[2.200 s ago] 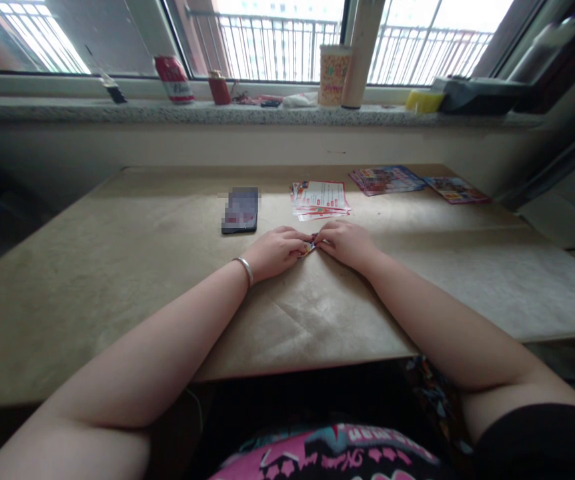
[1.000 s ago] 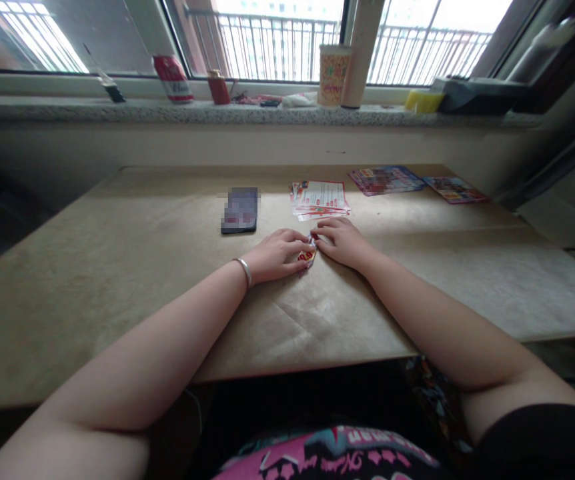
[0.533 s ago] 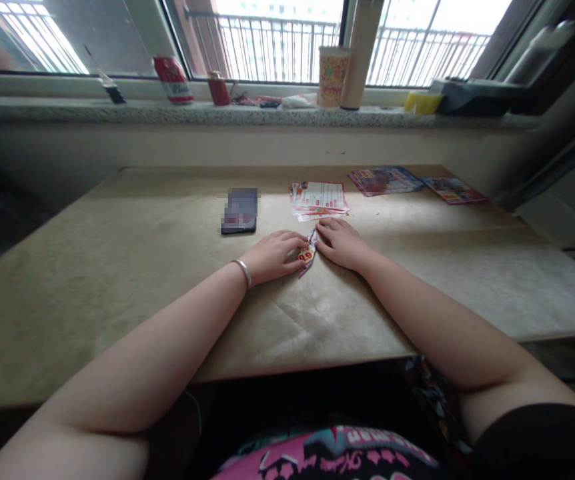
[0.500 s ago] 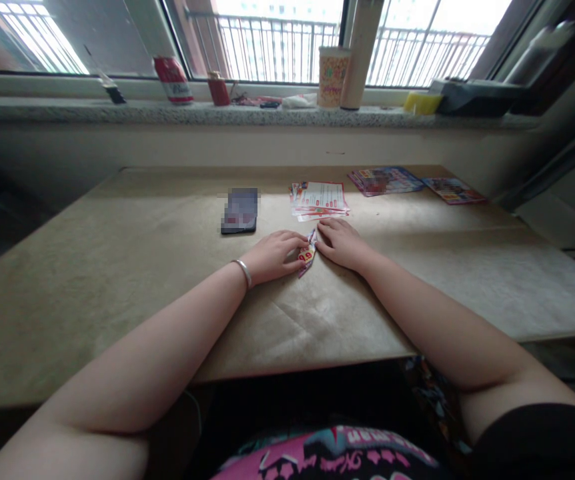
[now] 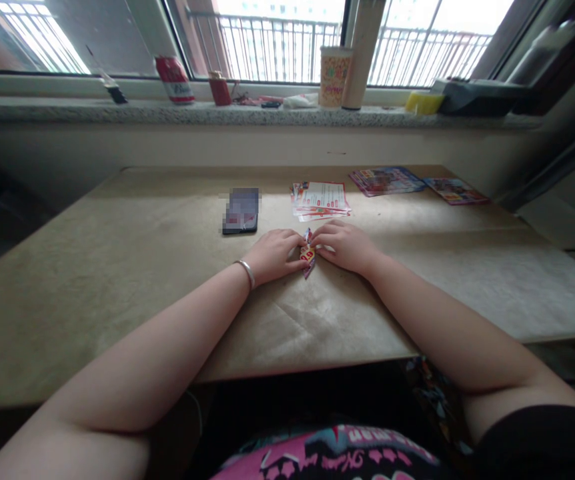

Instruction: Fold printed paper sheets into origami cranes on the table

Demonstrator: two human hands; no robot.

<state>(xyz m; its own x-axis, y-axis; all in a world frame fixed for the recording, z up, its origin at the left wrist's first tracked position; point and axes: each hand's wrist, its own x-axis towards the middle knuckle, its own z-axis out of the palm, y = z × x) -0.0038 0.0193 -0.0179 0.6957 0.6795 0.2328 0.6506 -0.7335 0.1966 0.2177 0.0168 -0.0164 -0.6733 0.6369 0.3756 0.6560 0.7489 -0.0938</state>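
A small folded piece of printed paper [image 5: 308, 255], narrow and pointed at both ends, lies on the table between my hands. My left hand [image 5: 276, 255] holds its left side, with the thumb near the lower part and the fingers near the upper part. From the other side, my right hand [image 5: 345, 245] pinches the upper right edge with bent fingers. Just beyond my hands rests a stack of printed paper sheets [image 5: 321, 199]. A dark phone [image 5: 241, 211] lies to the left of that stack.
Colourful leaflets [image 5: 386, 181] lie at the table's back right, with another leaflet pile [image 5: 456, 191] beside them. On the windowsill [image 5: 247, 117] stand a red can [image 5: 174, 80], a red bottle [image 5: 220, 89], a paper cup [image 5: 335, 77] and a yellow sponge-like block [image 5: 424, 103].
The folded paper has turned from a slant to nearly upright in view. My right fingers have moved down and left onto its edge; my left hand has barely shifted.
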